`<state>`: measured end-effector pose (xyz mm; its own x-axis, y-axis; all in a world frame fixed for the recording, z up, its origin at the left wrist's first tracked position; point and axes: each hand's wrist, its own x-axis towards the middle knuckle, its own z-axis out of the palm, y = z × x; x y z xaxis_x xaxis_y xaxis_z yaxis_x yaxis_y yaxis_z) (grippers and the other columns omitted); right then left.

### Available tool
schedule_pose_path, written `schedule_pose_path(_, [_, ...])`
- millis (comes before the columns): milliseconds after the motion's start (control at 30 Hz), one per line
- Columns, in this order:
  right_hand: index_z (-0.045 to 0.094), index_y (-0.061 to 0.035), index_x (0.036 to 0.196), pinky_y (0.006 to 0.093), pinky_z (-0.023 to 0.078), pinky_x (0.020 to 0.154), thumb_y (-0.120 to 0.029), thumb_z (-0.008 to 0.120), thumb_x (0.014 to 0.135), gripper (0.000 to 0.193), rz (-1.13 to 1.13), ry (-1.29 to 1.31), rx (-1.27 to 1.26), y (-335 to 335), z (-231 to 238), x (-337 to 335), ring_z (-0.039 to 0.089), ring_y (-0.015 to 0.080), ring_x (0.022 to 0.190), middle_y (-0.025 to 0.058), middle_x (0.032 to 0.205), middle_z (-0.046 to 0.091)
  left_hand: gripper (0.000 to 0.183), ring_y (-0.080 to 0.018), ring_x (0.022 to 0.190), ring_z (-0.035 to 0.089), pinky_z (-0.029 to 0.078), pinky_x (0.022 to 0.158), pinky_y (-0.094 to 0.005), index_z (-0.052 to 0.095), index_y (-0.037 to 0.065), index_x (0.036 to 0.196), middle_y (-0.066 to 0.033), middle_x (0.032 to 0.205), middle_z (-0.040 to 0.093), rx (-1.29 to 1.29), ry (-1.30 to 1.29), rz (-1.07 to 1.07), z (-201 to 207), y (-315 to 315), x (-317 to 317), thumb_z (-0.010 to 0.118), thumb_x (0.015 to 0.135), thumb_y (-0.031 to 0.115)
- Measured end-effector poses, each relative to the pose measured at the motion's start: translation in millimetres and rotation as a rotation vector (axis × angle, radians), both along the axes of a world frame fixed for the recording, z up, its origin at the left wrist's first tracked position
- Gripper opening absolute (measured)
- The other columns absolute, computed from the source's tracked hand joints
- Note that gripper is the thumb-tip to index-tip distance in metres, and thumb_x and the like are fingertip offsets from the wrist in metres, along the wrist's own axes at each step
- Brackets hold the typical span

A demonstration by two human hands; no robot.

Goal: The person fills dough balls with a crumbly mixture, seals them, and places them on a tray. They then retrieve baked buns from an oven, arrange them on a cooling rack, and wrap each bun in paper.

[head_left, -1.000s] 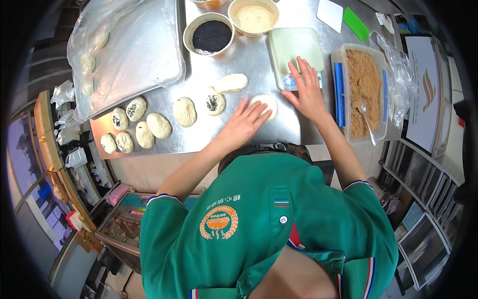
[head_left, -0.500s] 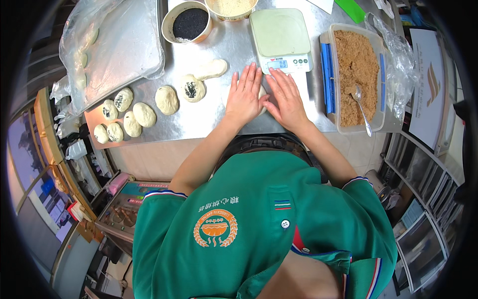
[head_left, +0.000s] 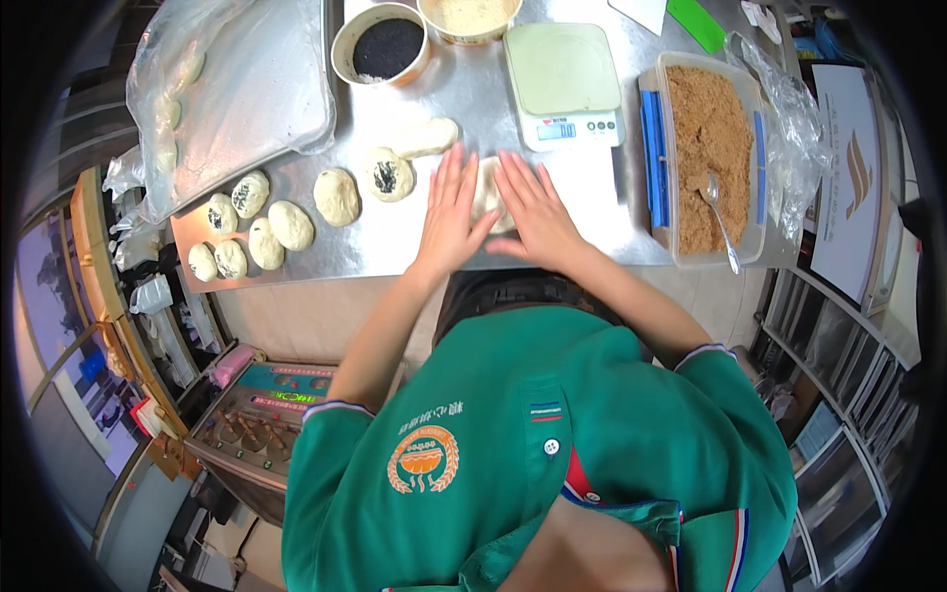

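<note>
A pale piece of dough [head_left: 486, 195] lies on the steel table, partly hidden between my hands. My left hand [head_left: 452, 219] is flat along its left side, fingers stretched out and thumb angled inward. Over its right side rests my right hand [head_left: 536, 213], fingers also extended. To the left is a dough round with a black patch [head_left: 388, 175], touching a longer piece of dough [head_left: 429, 137]. Further left sits a plain dough ball [head_left: 336, 197]. Beyond it is a group of several smaller dough balls [head_left: 266, 244], some showing dark filling.
A kitchen scale [head_left: 564, 84] stands beyond my hands. At right, a clear tub of brown crumbly filling [head_left: 712, 158] holds a spoon [head_left: 722, 222]. Bowls of black filling [head_left: 388, 47] and pale crumbs [head_left: 471, 14] stand at the back. A plastic-covered tray [head_left: 252, 89] is far left.
My hands have moved slightly left and toward me, spreading apart. More of the dough between them now shows.
</note>
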<state>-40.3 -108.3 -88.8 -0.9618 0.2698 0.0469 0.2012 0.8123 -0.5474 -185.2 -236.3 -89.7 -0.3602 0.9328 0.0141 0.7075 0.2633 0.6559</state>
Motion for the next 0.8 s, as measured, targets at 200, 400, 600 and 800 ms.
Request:
schedule_pose_path(200, [0.032,-0.0081,0.148,0.0501,0.018,0.117,-0.055,0.063,0.079,0.089,0.358,-0.151,0.011,5.2,10.7,22.8,0.020,0.0278,0.146,0.0094,0.157,0.025,0.078,-0.0363,0.145,0.019,0.015,0.117,-0.0507,0.031,0.005,0.148,-0.0220,0.156,0.020,-0.177,-0.026,-0.211,17.1,-41.2,20.9,0.069,0.083,0.023])
schedule_pose_path(400, [0.031,-0.0055,0.148,0.0473,0.020,0.117,-0.057,0.060,0.081,0.089,0.101,0.064,0.067,13.2,14.8,-5.8,0.023,0.0274,0.145,0.0115,0.156,0.026,0.034,-0.0352,0.100,0.055,0.046,0.085,-0.0428,0.059,0.000,0.100,-0.0185,0.107,0.057,-0.168,-0.074,0.489,13.8,-33.5,3.8,0.076,0.076,0.017])
schedule_pose_path(600, [0.026,-0.0012,0.149,0.0491,0.015,0.118,-0.054,0.067,0.079,0.096,0.050,0.024,-0.040,6.4,-5.0,-9.4,0.018,0.0306,0.146,0.0158,0.157,0.023,0.013,-0.0263,0.081,0.057,0.049,0.073,-0.0383,0.056,0.004,0.081,-0.0091,0.087,0.057,-0.052,-0.580,0.716,-0.1,4.1,22.5,0.069,0.080,0.005])
schedule_pose_path(800, [0.028,-0.0006,0.145,0.0441,0.034,0.109,-0.018,0.057,0.092,0.062,-0.419,0.255,-0.931,-11.2,10.5,-6.3,0.040,0.0372,0.135,0.0236,0.144,0.041,0.007,-0.0190,0.096,0.059,0.049,0.087,-0.0370,0.058,0.009,0.098,-0.0053,0.100,0.062,0.407,-1.786,0.558,44.9,41.5,33.1,0.057,0.093,0.014])
